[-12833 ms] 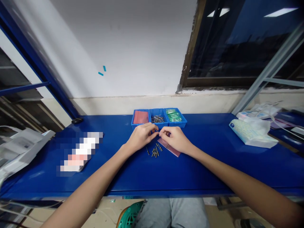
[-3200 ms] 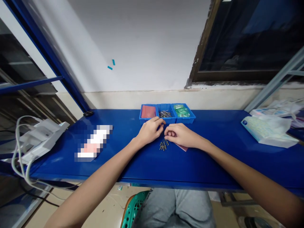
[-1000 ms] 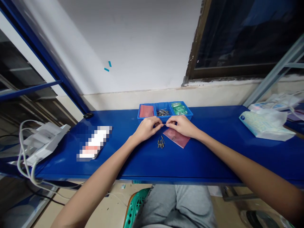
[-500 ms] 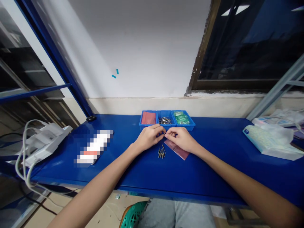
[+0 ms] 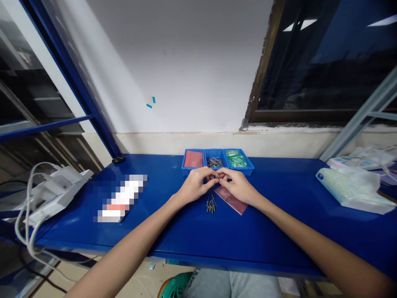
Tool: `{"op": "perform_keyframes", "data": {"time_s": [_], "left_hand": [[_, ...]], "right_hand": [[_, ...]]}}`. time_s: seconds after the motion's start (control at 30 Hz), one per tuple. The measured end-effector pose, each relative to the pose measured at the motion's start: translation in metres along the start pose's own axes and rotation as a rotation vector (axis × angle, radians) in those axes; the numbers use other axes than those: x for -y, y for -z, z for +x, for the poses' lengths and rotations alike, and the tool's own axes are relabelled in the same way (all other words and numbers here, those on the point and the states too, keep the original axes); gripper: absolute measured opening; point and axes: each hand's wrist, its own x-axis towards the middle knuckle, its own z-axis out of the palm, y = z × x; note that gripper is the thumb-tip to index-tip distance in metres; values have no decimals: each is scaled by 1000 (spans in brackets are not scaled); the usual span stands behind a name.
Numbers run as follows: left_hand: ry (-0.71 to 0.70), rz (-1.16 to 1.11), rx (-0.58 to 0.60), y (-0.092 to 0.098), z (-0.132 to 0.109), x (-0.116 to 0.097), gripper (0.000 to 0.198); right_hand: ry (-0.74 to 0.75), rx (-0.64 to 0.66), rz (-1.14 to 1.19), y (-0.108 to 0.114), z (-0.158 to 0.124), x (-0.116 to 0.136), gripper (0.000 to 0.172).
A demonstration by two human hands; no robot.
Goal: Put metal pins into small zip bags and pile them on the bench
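My left hand (image 5: 196,184) and my right hand (image 5: 236,185) meet fingertip to fingertip above the blue bench (image 5: 217,231). Both pinch a small part between them that is too small to name. Just below the fingers lies a little cluster of several metal pins (image 5: 211,203). A pink plastic bag (image 5: 231,200) lies flat under my right hand. Behind my hands stands a row of three blue trays: the left tray (image 5: 192,159) holds pink bags, the middle tray (image 5: 214,161) metal pins, the right tray (image 5: 237,159) green packets.
A blurred flat object (image 5: 121,198) lies on the bench to the left. A white device with cables (image 5: 52,190) sits at the far left edge. White packets and bags (image 5: 350,186) are piled at the right. A small black object (image 5: 118,159) rests at the back left corner.
My fingertips have drawn closer together and now touch over the pins. The camera has tilted slightly, shifting the scene down. The pins and the pink bag have stayed in place.
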Motion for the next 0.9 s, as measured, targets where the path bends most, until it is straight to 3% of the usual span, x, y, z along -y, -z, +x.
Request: {"op": "perform_keyframes", "data": {"time_s": [0.3, 0.47, 0.67, 0.9], "left_hand": [[9, 44, -57, 0, -1, 2, 19], [-85, 196, -8, 0, -3, 7, 16], [-81, 275, 2, 0, -5, 9, 13], [-67, 205, -23, -4, -5, 7, 15]], "right_hand": [[-129, 101, 106, 0, -1, 0, 17], [-141, 71, 172, 0, -1, -4, 23], [-135, 117, 206, 1, -1, -2, 24], [-77, -52, 156, 5, 3, -2, 18]]}}
